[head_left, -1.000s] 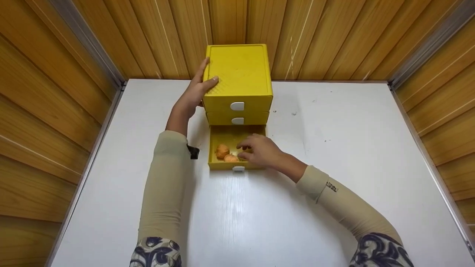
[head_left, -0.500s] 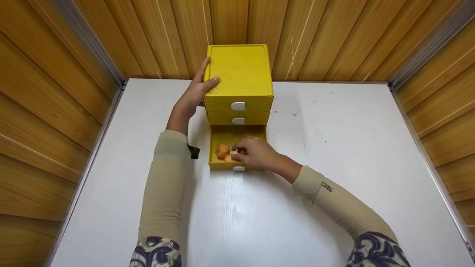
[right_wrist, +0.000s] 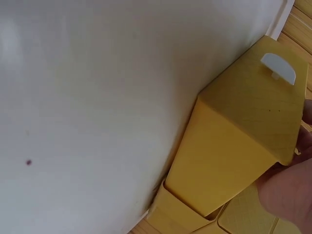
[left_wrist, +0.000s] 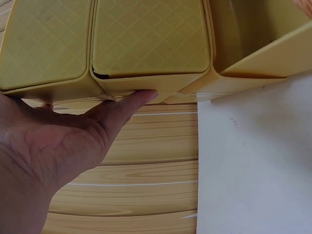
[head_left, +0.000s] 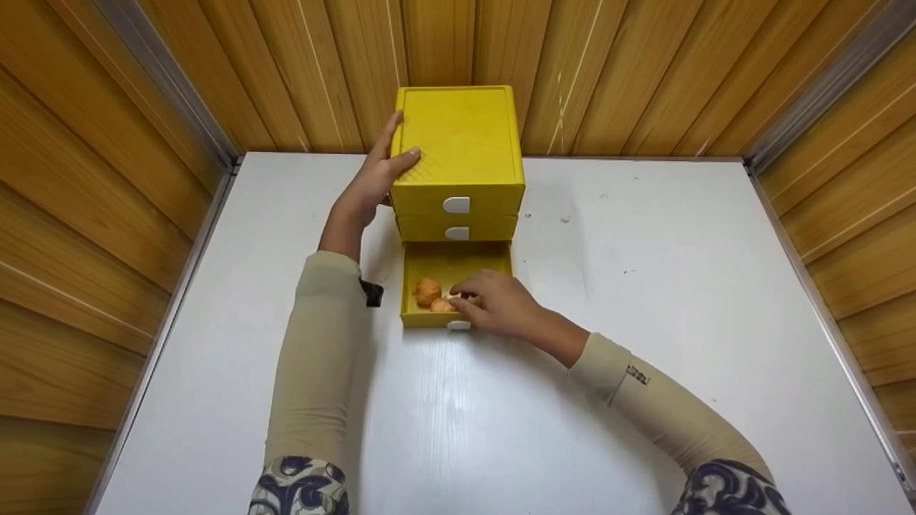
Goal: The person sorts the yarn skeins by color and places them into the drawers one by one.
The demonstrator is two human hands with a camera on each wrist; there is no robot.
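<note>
A yellow drawer unit stands at the back of the white table, its bottom drawer pulled out. My left hand rests along the unit's left side, thumb over the top edge; in the left wrist view its fingers lie fairly straight against the wall. Inside the drawer sit two round, ridged orange things, one further back and one nearer the front. My right hand reaches in over the drawer's right side, fingers bent. Its fingertips are right beside the front ball; I cannot tell whether they pinch anything.
Two upper drawers with white tabs are pushed in. Another white tab marks the pulled-out drawer's front. Wood-patterned panels enclose the white table at the back and sides.
My right hand has moved slightly left and toward the front of the drawer, its fingertips now close to the front ball. The left hand and unit have stayed put.
</note>
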